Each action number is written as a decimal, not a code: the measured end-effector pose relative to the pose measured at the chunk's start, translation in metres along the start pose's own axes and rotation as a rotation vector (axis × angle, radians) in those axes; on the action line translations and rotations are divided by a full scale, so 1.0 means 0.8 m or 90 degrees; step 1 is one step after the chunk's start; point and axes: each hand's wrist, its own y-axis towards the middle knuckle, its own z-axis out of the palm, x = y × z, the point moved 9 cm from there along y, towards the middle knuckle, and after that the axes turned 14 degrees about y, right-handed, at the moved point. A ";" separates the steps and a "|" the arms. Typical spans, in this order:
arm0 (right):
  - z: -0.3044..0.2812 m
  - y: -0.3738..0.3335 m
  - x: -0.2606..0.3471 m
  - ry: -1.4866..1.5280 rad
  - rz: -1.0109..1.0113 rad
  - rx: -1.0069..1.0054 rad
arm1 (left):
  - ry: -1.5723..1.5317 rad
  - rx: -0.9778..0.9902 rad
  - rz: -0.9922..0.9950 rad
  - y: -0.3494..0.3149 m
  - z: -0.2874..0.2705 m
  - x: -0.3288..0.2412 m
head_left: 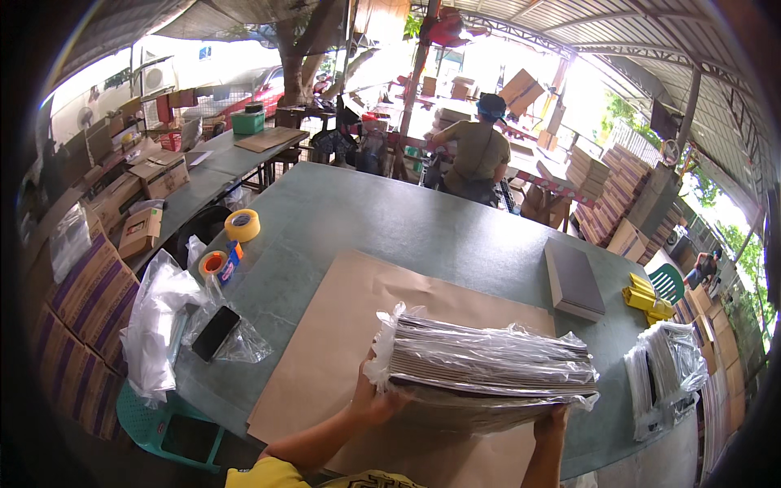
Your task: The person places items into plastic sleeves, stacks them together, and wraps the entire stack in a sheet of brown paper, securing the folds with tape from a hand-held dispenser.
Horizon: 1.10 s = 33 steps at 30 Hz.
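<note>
A thick stack of thin, flat sheets in clear plastic [488, 358] is between my hands, above a large sheet of brown kraft paper [325, 350]. My left hand [378, 400] grips the stack's left end, its fingers partly behind the plastic. At the lower right corner, my right hand [553, 419] is closed on the same stack, with most of its fingers hidden underneath. The sheets' layered edges show through the wrinkled plastic. Whether the stack touches the paper cannot be seen.
The green table [390, 211] carries a dark-topped block of boards [573, 281], a yellow bundle [648, 299], a tape roll [242, 225], a tape dispenser [221, 262], a phone [215, 333] and plastic bags [159, 325]. Another wrapped stack [665, 378] lies right. A person [476, 150] works beyond.
</note>
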 end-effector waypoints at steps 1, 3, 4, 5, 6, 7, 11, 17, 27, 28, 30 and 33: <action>-0.004 -0.001 -0.002 -0.045 -0.010 -0.032 | 0.034 -0.013 0.021 0.001 -0.003 0.002; 0.003 0.006 -0.003 0.016 -0.035 -0.008 | 0.141 -0.039 0.081 0.004 -0.007 -0.002; 0.006 0.009 -0.002 0.043 -0.046 0.008 | 0.172 -0.040 0.108 0.006 -0.007 0.001; 0.008 0.012 -0.003 0.067 -0.052 0.022 | 0.206 -0.043 0.135 0.008 -0.008 0.001; 0.007 0.016 -0.003 0.088 -0.061 0.035 | 0.198 -0.034 0.150 0.014 -0.005 0.005; 0.006 0.019 -0.002 0.106 -0.071 0.050 | 0.211 -0.031 0.160 0.013 -0.003 0.006; -0.020 0.023 0.006 0.180 -0.093 0.047 | 0.248 -0.086 0.199 0.018 0.030 -0.032; -0.004 0.019 -0.004 0.111 -0.046 0.015 | 0.296 -0.042 0.208 0.023 0.017 -0.013; 0.025 0.038 -0.008 0.067 -0.026 0.015 | 0.154 -0.169 0.098 0.023 -0.021 -0.004; 0.027 0.042 -0.007 0.066 -0.028 0.015 | 0.156 -0.172 0.102 0.026 -0.020 -0.006; 0.034 0.050 -0.006 0.054 -0.027 0.016 | 0.213 -0.159 0.105 0.028 -0.017 -0.007; 0.043 0.058 -0.001 0.045 -0.024 0.015 | 0.252 -0.133 0.097 0.023 -0.011 -0.003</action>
